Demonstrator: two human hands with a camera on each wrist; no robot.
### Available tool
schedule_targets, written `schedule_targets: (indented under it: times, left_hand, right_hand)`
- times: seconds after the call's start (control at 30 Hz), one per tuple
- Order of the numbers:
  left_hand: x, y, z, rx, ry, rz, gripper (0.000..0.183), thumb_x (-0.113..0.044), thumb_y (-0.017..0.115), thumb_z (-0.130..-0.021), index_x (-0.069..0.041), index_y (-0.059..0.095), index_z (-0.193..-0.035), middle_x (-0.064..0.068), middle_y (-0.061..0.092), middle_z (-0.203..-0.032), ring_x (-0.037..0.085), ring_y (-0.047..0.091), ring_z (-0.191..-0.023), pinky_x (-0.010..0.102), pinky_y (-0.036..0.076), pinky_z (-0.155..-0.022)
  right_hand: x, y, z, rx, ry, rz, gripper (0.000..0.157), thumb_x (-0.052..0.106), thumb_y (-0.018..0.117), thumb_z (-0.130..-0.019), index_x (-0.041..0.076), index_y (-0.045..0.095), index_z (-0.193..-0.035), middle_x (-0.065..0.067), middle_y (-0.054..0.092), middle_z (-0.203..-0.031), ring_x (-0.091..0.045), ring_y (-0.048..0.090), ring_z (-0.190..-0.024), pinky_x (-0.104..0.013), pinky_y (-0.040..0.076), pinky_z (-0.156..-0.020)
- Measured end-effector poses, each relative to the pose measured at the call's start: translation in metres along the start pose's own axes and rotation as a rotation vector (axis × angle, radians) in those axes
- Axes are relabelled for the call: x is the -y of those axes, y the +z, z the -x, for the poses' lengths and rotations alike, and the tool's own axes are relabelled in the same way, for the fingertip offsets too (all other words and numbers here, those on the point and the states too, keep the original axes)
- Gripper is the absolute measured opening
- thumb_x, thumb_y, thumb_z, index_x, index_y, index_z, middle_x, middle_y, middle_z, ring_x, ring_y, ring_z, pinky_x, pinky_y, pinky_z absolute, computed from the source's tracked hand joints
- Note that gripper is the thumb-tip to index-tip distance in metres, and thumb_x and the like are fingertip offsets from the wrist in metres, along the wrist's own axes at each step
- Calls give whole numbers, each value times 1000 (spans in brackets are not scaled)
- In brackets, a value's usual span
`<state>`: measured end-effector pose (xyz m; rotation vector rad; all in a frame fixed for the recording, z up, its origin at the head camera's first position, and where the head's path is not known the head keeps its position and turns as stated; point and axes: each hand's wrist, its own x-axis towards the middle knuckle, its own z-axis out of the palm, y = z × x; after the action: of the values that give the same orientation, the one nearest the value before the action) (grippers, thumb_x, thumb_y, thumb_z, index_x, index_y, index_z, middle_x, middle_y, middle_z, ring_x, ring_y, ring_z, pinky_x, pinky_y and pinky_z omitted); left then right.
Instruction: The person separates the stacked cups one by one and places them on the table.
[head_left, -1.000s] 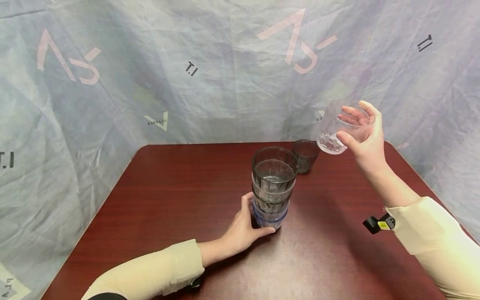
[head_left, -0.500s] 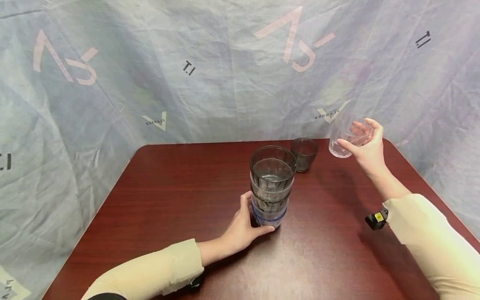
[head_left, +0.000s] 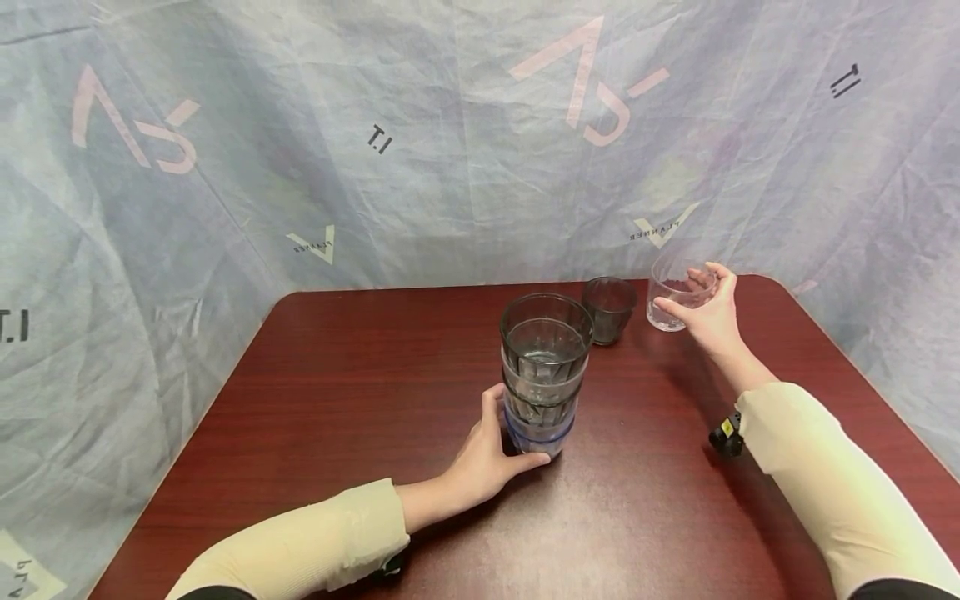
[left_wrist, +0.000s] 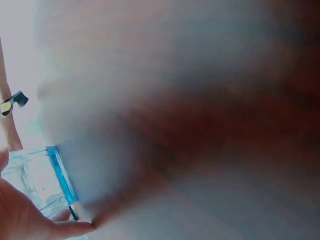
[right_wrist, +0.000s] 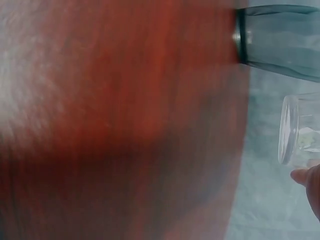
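Observation:
My left hand grips the bottom of a stack of nested glasses standing on the table. The top glass is dark grey, and the lowest one has a blue rim, seen with my thumb in the left wrist view. At the far right, my right hand holds a clear drinking glass upright between thumb and fingers. Its base shows in the right wrist view, apart from the tabletop. Just left of it stands a single dark grey glass, close behind the stack.
The reddish-brown wooden table ends at a back edge near the two far glasses. Behind it hangs a grey printed cloth. A small black device with a yellow label is strapped under the right sleeve.
My right hand has carried the clear glass lower, toward the tabletop, first a little right and then back left beside the single dark glass. The left hand and the stack stay put.

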<state>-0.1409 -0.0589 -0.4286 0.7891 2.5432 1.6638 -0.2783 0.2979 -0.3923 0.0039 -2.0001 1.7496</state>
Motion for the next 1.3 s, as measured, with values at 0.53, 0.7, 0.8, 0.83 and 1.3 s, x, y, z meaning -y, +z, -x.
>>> schedule_targets:
  times: [0.53, 0.7, 0.8, 0.83, 1.3]
  left_hand:
    - [0, -1, 0, 4, 4, 4, 91, -25, 85, -77, -17, 20, -140, 9, 56, -126, 20, 62, -107, 46, 45, -93]
    - [0, -1, 0, 6, -1, 4, 91, -26, 85, -77, -18, 20, -141, 8, 56, -127, 20, 61, -108, 46, 45, -94]
    - [0, -1, 0, 6, -4, 4, 91, -26, 85, -77, -18, 20, -141, 8, 57, -126, 20, 61, -108, 46, 45, -93]
    - [0, -1, 0, 6, -5, 3, 91, -26, 85, -77, -18, 20, -141, 8, 57, -126, 20, 61, -108, 46, 45, -93]
    - [-1, -1, 0, 3, -1, -1, 91, -26, 85, -77, -18, 20, -141, 8, 56, -126, 20, 61, -108, 45, 46, -93]
  right_hand:
    - [-33, -12, 2, 70, 95, 151, 85, -2, 74, -82, 7, 12, -141, -26, 29, -144, -38, 31, -132, -30, 30, -106]
    - [-33, -9, 2, 100, 89, 145, 85, -4, 73, -82, 5, 11, -140, -24, 30, -143, -31, 39, -127, -18, 36, -96]
    - [-35, -8, 1, 111, 85, 141, 84, -6, 72, -83, 5, 11, -139, -22, 31, -141, -24, 46, -116, -14, 41, -87]
    - [-35, -8, 2, 113, 85, 143, 84, -5, 72, -83, 5, 11, -139, -22, 31, -140, -22, 48, -113, -15, 42, -86]
    - [-7, -16, 2, 57, -1, 281, 104, 14, 80, -80, 4, 5, -151, -25, 17, -154, -35, 18, -142, -40, 14, -115]
